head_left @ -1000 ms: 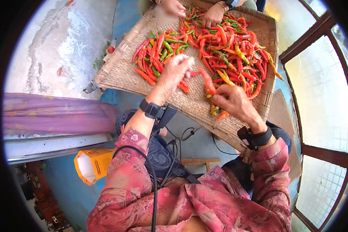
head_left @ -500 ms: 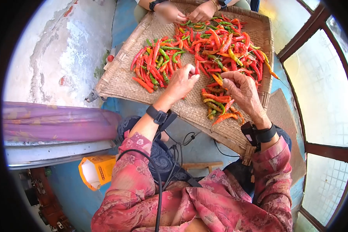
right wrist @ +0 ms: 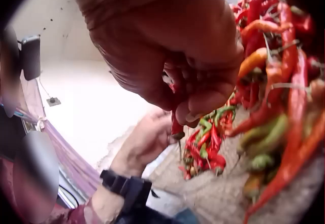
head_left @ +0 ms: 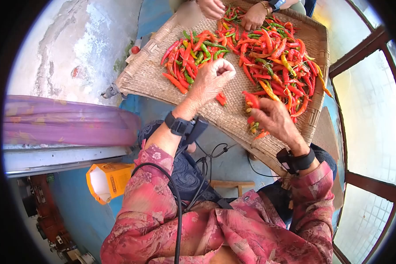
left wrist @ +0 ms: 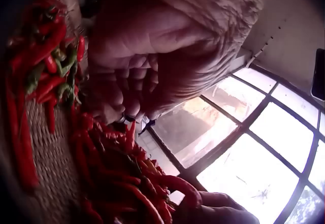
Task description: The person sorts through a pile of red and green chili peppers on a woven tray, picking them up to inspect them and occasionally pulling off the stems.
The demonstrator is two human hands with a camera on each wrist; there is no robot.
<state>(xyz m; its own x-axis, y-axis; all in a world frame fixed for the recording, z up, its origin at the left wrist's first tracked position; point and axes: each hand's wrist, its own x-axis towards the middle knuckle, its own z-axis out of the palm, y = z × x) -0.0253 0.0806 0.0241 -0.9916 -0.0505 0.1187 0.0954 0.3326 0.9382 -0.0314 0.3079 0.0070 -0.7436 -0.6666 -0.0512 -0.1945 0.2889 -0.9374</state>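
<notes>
In the head view my left hand (head_left: 213, 79) hovers over the woven tray (head_left: 149, 77), thumb and fingers curled with their tips together. No pepper shows between them; in the left wrist view the fingers (left wrist: 114, 94) curl toward the palm. Farther right, my right hand (head_left: 275, 119) pinches a red chili pepper (head_left: 251, 100) between thumb and fingers. The right wrist view shows a held red pepper (right wrist: 176, 125) with its stem end pointing down. Beneath that hand lies a small group of mixed-colour peppers (head_left: 254, 127), partly hidden. One short red pepper (head_left: 221, 98) lies below my left hand.
A red and green chili heap (head_left: 185, 61) lies left on the tray, and a larger heap (head_left: 281, 66) right. Another person's hand (head_left: 254, 16) reaches in at the far edge. A cable (head_left: 174, 189) runs along my left arm. Windows (head_left: 378, 119) stand to the right.
The red pepper at my left fingertips half a second ago no longer shows there. My right hand now holds a red pepper over the small group. The other person's hands have moved apart.
</notes>
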